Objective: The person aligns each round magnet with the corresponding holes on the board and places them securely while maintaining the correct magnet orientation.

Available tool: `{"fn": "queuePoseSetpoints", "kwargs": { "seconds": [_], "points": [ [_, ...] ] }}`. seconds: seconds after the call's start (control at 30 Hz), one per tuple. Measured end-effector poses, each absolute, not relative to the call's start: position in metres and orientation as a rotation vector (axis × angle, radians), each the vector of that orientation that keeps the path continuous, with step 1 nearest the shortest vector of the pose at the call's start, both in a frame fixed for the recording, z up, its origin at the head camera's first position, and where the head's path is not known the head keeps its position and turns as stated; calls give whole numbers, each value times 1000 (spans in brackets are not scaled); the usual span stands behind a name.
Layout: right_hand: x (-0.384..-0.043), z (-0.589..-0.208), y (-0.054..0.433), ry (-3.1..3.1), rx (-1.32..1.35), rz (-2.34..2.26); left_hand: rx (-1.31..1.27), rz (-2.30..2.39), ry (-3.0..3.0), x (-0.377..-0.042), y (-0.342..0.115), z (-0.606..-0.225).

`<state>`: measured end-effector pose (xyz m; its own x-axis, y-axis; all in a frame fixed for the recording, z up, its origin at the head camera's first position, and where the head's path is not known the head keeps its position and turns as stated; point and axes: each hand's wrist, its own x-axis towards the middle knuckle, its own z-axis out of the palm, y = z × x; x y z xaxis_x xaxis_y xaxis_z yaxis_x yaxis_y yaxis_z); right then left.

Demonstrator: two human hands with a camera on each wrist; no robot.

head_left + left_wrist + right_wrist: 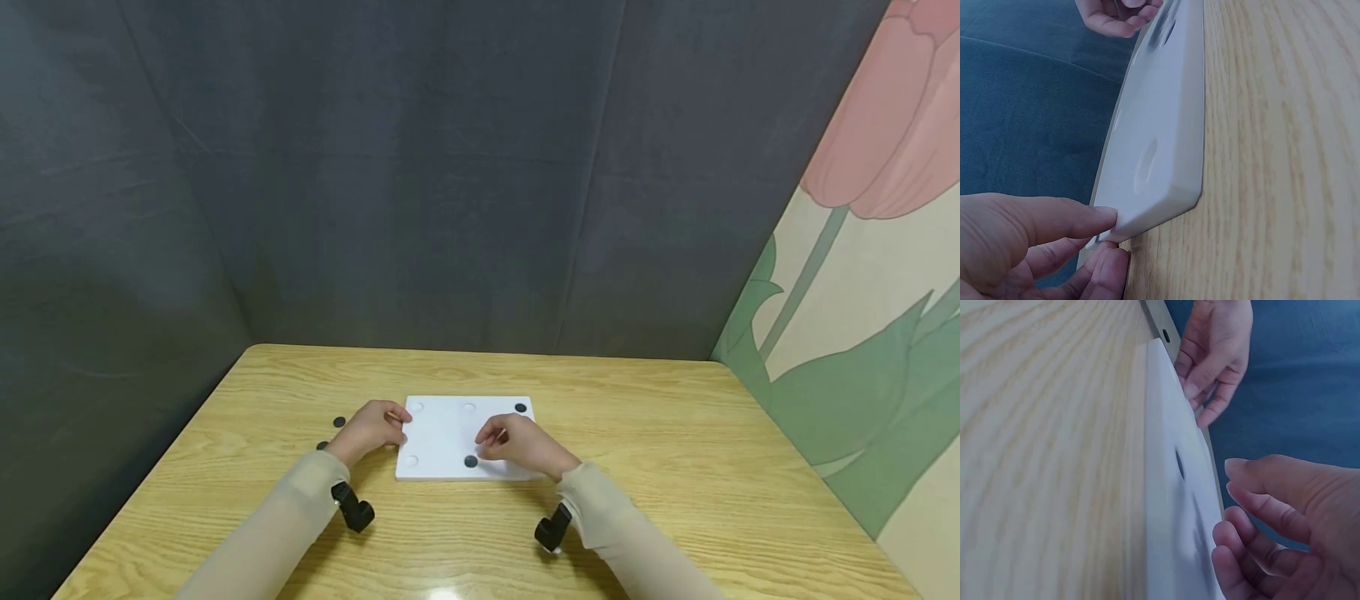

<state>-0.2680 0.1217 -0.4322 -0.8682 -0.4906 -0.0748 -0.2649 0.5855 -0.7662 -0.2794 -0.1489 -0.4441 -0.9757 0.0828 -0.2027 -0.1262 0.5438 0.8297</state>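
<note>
A white rectangular board (438,429) with shallow round recesses lies on the table. One black disc (470,462) sits in a recess at its near middle, another black disc (521,408) at the far right corner. My left hand (369,432) grips the board's left edge; in the left wrist view its thumb (1079,219) lies on the top and other fingers are at the side. Over the right part of the board hovers my right hand (522,443), fingers loosely bent, nothing between thumb and fingertips in the right wrist view. It hides the near right part of the board.
Two loose black discs, a farther disc (340,422) and a nearer disc (322,446), lie on the wooden table (675,467) left of the board, beside my left hand. A dark curtain (420,183) hangs behind the table, and a painted wall (870,333) stands at the right.
</note>
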Motion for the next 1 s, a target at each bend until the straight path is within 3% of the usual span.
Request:
{"fn": "queuePoseSetpoints", "kwargs": {
  "seconds": [1.0],
  "points": [
    [-281, -433, 191, 2729, -379, -1253, -41, 1389, 2573, -279, -148, -443]
  ]
}}
